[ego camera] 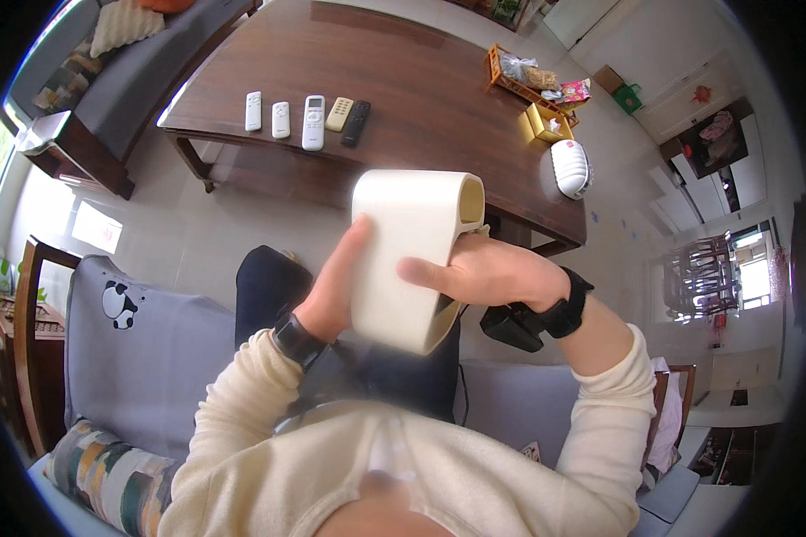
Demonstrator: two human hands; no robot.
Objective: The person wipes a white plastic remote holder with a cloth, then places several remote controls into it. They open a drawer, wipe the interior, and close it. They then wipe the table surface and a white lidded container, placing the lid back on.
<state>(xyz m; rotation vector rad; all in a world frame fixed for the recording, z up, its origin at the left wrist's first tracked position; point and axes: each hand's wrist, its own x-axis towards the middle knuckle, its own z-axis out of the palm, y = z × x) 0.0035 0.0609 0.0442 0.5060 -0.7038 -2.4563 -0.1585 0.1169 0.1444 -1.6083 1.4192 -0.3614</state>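
Observation:
Between my hands I hold a cream-coloured, hollow plastic holder with rounded edges and openings on its right side. My left hand presses flat along its left side, thumb near the upper left edge. My right hand grips the right side, its thumb on the broad face and its fingers hidden inside an opening. Beyond, on the wooden table, several remote controls lie side by side: a small white one, another white one, a larger white one with a display, a cream one and a black one.
At the table's right end are a wooden basket with packets, a golden tissue box and a white ribbed device. A grey-covered sofa lies around me, with a patterned cushion at lower left. A black cable runs beside my leg.

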